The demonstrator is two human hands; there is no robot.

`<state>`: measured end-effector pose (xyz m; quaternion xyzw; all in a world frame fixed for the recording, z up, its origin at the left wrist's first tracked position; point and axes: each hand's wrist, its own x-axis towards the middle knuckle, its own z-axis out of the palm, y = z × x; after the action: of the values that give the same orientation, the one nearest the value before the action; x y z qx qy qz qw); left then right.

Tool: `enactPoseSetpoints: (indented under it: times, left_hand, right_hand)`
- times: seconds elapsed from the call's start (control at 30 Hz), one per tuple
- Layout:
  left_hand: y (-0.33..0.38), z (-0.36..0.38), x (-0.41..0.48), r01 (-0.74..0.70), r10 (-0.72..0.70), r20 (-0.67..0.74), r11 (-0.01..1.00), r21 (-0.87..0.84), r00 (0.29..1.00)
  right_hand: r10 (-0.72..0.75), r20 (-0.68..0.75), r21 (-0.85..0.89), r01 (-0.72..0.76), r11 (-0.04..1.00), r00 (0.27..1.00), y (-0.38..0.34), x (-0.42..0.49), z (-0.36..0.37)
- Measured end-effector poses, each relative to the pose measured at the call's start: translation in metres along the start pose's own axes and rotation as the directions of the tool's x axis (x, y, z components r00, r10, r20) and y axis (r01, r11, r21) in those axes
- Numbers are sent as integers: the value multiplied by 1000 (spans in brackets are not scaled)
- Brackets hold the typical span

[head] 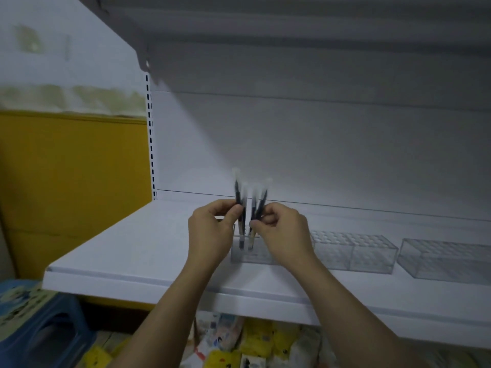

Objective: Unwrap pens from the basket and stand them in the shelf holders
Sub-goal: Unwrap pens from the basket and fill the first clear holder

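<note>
Several dark pens with clear caps (252, 195) stand bunched upright over a clear plastic holder (249, 254) on the white shelf (138, 251). My left hand (212, 232) pinches the left pens of the bunch, and my right hand (284, 232) pinches the right ones. The lower ends of the pens reach into the holder's holes. The picture is blurred, so the exact number of pens is unclear. The basket is not visible.
Two more clear holders (353, 251) (446, 258) sit on the shelf to the right. A shelf board hangs overhead. Yellow and white packets (252, 343) lie below the shelf. A blue stool (34, 325) stands at the lower left beside a yellow wall panel (71, 181).
</note>
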<state>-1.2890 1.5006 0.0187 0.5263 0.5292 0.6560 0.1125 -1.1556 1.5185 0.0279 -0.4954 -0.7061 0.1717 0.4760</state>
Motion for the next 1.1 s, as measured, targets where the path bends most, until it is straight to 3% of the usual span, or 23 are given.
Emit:
enactPoseSetpoints:
  times: [0.1,0.2,0.67,0.77,0.97,1.1]
  left_hand:
    - [-7,3,1,-32,16,91,985,171,996]
    - [-8,6,-1,-85,63,92,962,260,994]
    - [-3,5,-11,-80,38,105,899,430,994]
    - [0,5,-14,-126,74,126,871,476,989]
    - [5,5,-20,-198,72,206,689,697,976]
    - [9,-1,-40,-210,110,186,684,699,976]
  right_hand:
    - [-2,40,-163,8,987,999,1,2,2]
    - [-2,65,-252,19,968,998,-5,6,2]
    - [162,320,-575,56,816,933,-36,25,-6]
    - [173,315,-586,48,809,933,-38,23,-5]
    - [122,256,-449,7,893,959,-27,0,-15]
    - [20,210,-382,63,922,978,-15,-25,-29]
